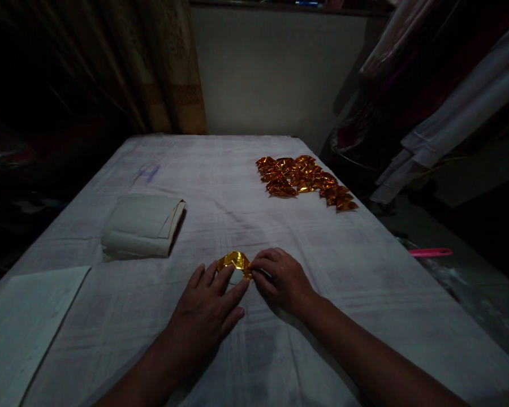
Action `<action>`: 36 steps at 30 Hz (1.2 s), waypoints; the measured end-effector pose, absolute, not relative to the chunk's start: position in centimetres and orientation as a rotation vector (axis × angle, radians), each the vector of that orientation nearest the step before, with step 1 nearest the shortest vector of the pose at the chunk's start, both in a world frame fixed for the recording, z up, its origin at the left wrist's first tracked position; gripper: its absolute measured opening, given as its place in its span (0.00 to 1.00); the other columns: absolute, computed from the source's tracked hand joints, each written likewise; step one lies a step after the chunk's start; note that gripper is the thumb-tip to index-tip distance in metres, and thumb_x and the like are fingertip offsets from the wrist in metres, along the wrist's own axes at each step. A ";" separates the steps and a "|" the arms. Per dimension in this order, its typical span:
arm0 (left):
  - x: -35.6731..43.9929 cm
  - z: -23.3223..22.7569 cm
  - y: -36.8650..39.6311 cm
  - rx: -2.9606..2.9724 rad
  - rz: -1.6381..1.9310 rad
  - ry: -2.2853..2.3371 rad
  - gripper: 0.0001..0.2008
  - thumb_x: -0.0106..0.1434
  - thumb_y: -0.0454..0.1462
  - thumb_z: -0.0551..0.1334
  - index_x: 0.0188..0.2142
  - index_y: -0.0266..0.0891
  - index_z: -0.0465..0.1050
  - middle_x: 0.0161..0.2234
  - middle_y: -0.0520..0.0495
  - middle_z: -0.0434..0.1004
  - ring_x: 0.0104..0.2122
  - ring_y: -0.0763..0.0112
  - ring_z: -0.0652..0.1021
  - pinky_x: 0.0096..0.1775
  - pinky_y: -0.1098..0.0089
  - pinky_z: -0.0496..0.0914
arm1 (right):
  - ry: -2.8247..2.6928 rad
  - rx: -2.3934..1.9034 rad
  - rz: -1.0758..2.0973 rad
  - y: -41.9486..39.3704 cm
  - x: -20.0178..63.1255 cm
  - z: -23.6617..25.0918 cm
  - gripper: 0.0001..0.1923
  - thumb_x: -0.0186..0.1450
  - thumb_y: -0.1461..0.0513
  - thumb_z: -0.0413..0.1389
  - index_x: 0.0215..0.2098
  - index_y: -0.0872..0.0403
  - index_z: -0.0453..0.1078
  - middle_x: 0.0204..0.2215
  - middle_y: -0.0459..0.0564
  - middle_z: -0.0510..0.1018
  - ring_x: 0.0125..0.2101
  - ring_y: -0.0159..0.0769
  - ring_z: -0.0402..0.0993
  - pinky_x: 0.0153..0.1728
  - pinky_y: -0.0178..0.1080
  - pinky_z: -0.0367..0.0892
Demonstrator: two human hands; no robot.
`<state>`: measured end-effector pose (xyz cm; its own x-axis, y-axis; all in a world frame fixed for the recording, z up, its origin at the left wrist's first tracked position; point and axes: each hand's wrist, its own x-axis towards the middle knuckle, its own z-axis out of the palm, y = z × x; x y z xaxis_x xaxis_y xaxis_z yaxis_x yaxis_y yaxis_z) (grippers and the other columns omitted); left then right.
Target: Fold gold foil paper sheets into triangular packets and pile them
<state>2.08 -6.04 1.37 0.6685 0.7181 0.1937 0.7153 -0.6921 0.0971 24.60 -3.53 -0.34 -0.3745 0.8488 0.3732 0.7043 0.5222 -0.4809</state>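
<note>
Bare cloth lies between folded cloth (142,227) on the left and gold pile (305,181) far right

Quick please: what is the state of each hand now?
Left hand: open, flat, fingers pressing on the gold foil piece.
Right hand: fingers curled, pinching the same foil piece's edge.

Left hand (207,308) lies flat, fingers spread; right hand (282,278) curls, fingertips pinching.
</note>
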 end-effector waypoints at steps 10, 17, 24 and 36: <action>2.0 1.1 -6.1 2.848 0.328 1.241 0.19 0.71 0.47 0.59 0.61 0.54 0.69 0.64 0.44 0.66 0.61 0.50 0.67 0.60 0.46 0.59 | -2.150 -1.444 0.347 -3.4 23.7 -0.4 0.02 0.64 0.62 0.63 0.35 0.51 0.74 0.35 0.48 0.77 0.37 0.39 0.70 0.38 0.41 0.62; 2.1 1.3 -6.0 2.821 0.321 1.247 0.19 0.69 0.44 0.63 0.59 0.53 0.70 0.63 0.43 0.69 0.60 0.49 0.69 0.60 0.43 0.60 | -2.145 -1.276 0.392 -3.2 24.4 -1.1 0.05 0.67 0.66 0.61 0.40 0.50 0.76 0.36 0.48 0.79 0.37 0.38 0.73 0.39 0.40 0.64; 1.1 1.6 -4.6 2.766 0.496 1.159 0.15 0.70 0.31 0.57 0.54 0.47 0.71 0.57 0.44 0.75 0.54 0.58 0.76 0.59 0.46 0.65 | -2.230 -1.150 0.108 -3.7 24.0 -1.4 0.03 0.68 0.63 0.60 0.39 0.50 0.77 0.38 0.50 0.80 0.38 0.38 0.73 0.37 0.39 0.64; -2.3 0.5 -1.5 2.671 0.619 1.162 0.13 0.71 0.35 0.56 0.51 0.46 0.75 0.50 0.46 0.81 0.52 0.60 0.78 0.60 0.48 0.64 | -2.417 -1.079 -0.004 -4.4 23.9 0.0 0.09 0.65 0.68 0.59 0.43 0.55 0.76 0.41 0.53 0.82 0.38 0.40 0.76 0.39 0.42 0.68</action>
<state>-2.34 -1.53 0.46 0.6115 0.7292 0.3071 0.6616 -0.6841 0.3070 23.86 -4.36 0.03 -0.5676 0.6991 0.4348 0.7007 0.6875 -0.1907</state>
